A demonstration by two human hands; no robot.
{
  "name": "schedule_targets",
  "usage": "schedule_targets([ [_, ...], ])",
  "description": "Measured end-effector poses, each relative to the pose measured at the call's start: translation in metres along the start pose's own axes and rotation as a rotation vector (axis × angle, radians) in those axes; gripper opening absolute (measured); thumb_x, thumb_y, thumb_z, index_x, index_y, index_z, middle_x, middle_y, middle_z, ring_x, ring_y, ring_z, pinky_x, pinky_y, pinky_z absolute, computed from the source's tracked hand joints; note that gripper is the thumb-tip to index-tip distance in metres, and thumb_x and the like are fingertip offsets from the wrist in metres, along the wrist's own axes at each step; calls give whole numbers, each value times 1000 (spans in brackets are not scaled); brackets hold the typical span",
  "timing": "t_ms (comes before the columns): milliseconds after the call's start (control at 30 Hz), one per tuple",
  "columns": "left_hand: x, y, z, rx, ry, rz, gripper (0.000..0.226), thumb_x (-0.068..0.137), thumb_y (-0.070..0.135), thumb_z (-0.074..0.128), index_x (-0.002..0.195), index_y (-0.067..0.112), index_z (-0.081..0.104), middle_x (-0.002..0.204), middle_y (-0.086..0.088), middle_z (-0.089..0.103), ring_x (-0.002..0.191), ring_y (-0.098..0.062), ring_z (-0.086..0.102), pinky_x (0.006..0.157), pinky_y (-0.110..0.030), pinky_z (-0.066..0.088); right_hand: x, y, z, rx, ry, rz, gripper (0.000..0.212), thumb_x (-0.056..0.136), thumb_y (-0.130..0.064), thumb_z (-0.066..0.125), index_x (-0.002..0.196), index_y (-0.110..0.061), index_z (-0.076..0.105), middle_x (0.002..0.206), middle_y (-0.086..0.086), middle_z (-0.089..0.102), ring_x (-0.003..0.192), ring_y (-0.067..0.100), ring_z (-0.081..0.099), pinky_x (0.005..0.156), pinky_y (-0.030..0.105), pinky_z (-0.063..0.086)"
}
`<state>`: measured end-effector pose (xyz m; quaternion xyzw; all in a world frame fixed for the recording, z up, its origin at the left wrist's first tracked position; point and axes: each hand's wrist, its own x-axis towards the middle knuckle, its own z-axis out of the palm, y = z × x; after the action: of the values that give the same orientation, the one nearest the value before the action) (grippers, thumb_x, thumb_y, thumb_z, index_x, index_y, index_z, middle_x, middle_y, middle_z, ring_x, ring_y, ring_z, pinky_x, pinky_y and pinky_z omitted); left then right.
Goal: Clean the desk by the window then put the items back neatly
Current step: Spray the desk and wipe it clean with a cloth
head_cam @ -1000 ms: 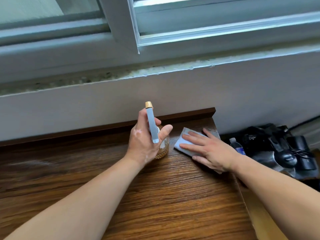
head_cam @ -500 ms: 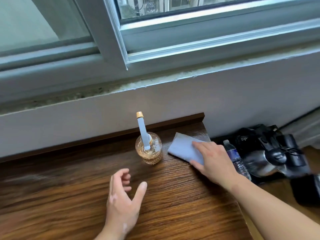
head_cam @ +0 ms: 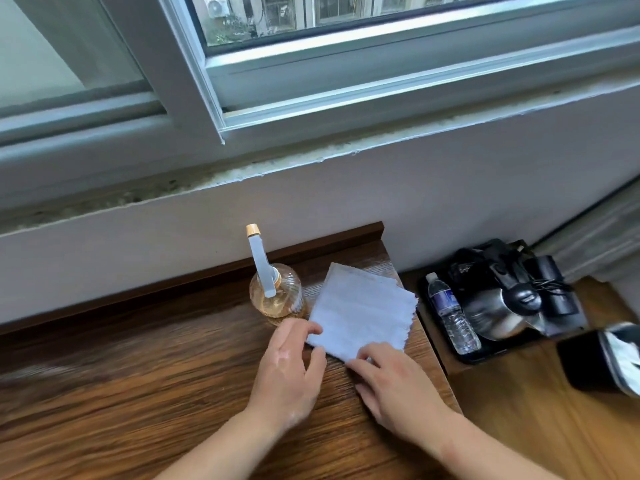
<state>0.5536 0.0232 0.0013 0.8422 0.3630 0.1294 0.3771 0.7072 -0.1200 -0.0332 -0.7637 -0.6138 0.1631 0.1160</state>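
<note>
far right on the surface [head_cam: 138, 375], left hand [head_cam: 287, 372] and right hand [head_cam: 391, 386] press flat fingers [head_cam: 304, 328] on the cloth [head_cam: 360, 306] beside the bottle [head_cam: 277, 299].

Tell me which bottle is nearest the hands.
The amber spray bottle standing on the desk just beyond the left hand, beside the cloth. The plastic water bottle is farther off, on the black tray right of the desk.

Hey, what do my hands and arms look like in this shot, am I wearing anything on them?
Nothing is worn on them. The left hand and right hand are bare, with no gloves, rings or watch showing. The left forearm and right forearm are bare too, and no sleeve is in view up to the picture's edge.
</note>
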Motion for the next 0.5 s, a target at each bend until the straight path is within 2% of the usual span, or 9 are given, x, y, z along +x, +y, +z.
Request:
schedule_targets([
  [67,14,-2,7,140,-62,99,27,96,17,55,122,21,61,124,11,51,118,-4,47,103,-22,41,-9,1,3,-1,129,88,28,85,-29,70,112,-25,69,108,-5,63,93,20,64,76,35,56],
  [133,28,-5,15,296,-186,142,39,100,23,49,139,20,52,147,1,39,140,-15,34,114,-27,34,-10,5,4,-4,227,232,40,83,-28,78,120,-19,70,120,3,65,105,25,66,83,41,58],
  [200,40,-8,23,474,-333,182,51,103,32,40,153,23,31,163,-4,14,153,-23,9,124,-33,19,-5,10,4,-56,211,326,54,86,-34,76,134,-14,64,136,13,60,122,31,61,97,49,54],
  [267,48,-10,31,611,-446,233,57,105,37,31,158,24,14,167,-6,-3,154,-29,-8,127,-39,4,1,11,5,-135,137,350,60,91,-42,69,143,-16,56,149,14,51,136,31,52,111,54,42],
  [400,49,-10,48,670,-426,199,61,104,45,24,160,26,6,168,-7,-9,153,-30,-15,126,-42,-1,16,24,0,-202,73,318,60,96,-42,55,151,-20,45,160,10,37,147,27,36,117,61,26],
  [500,46,-5,60,674,-352,113,62,103,48,22,160,27,8,168,-8,-6,153,-31,-9,126,-43,2,37,48,-11,-144,-7,288,60,98,-38,42,156,-27,32,168,0,16,155,17,13,122,59,12],
])
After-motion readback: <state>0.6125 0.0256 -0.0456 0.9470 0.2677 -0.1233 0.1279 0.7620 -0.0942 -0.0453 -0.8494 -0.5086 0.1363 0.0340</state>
